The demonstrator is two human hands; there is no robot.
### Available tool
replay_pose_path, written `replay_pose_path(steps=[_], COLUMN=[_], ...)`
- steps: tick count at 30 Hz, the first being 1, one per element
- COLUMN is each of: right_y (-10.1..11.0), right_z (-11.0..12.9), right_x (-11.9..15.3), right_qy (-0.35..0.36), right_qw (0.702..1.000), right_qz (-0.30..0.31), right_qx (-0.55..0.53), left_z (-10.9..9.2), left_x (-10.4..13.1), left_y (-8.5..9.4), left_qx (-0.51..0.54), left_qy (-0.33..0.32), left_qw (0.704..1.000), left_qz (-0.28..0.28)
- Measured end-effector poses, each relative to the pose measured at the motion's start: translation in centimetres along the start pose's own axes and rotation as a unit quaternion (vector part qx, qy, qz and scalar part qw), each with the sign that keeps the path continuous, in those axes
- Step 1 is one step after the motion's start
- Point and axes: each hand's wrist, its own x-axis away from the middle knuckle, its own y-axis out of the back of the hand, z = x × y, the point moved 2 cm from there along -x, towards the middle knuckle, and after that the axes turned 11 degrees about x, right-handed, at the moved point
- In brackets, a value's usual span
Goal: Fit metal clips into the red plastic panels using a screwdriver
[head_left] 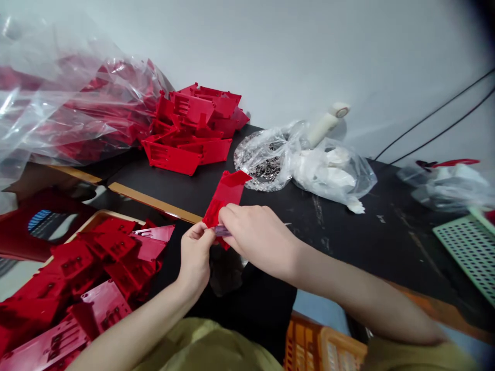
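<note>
L hand point(194, 255) pinches the lower end of a flat red plastic part point(229, 195) at the black table's point(371, 234) near edge; R hand point(259, 237) is closed round a slim purplish tool point(221, 231), prob. touching it. Red plastic pcs point(116, 245) fill a tan-rimmed bin point(101, 212), lower L.

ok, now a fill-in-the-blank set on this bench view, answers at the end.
The left hand pinches a thin plastic panel coloured ____.
The right hand grips a slim cylindrical tool coloured ____.
The clear plastic bag of shiny metallic pieces lies on a ____ tabletop.
The perforated green plastic basket sits at the picture's ____ edge.
Missing: red; purple; black; right.
</note>
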Motion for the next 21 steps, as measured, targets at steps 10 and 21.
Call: replay_pose_path(steps=[10,21], right_y=[-2.8,-5.2], right_z=[0.5,-6.1], right_x=[-2.7,-3.7], right_qy=[0.139,-0.077], right_qw=[0.988,0.789], right_qz=[0.026,-0.347], right_qx=[0.070,-0.500], left_z=[0.1,1.1], left_x=[-0.7,-1.6], left_y=[1.5,3.1], left_qx=[0.029,0.036], left_qy=[0.075,0.117], left_qw=[0.996,0.990], left_qz=[-0.041,-0.064])
